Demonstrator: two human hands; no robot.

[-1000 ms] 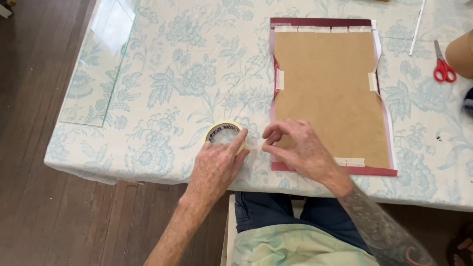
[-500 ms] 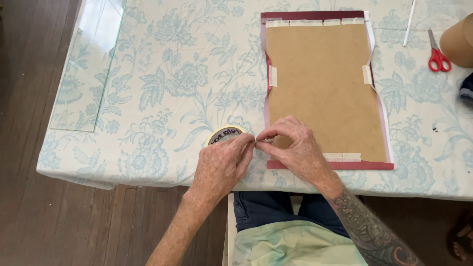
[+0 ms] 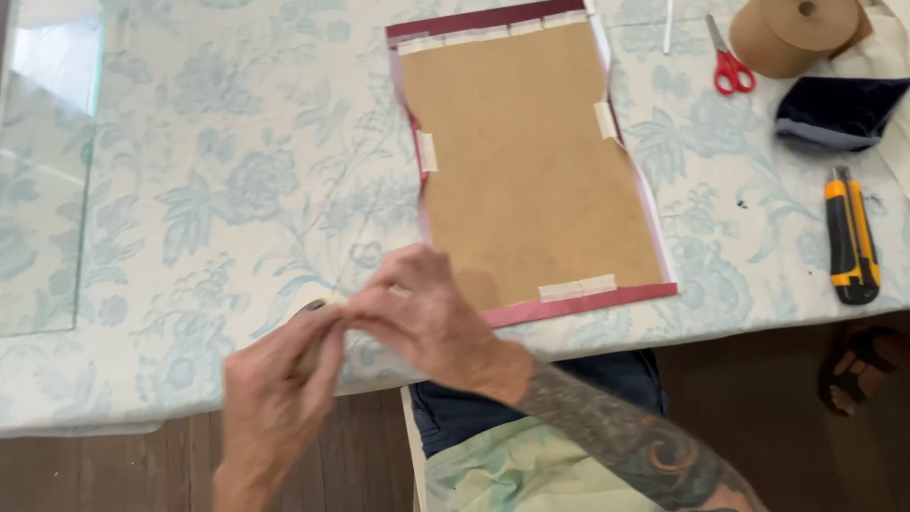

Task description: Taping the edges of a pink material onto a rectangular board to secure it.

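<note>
Left hand (image 3: 275, 389) fingers curled around tape roll (image 3: 313, 313), mostly hidden. Right hand (image 3: 427, 318) fingertips pinched together at roll's edge. Both beside taped brown backing board (image 3: 521, 161) on floral tablecloth (image 3: 218, 190).

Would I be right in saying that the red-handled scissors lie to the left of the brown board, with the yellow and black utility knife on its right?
Not quite: in the head view the red-handled scissors lie to the right of the brown board, near the table's far edge. The yellow and black utility knife is indeed on its right.
</note>
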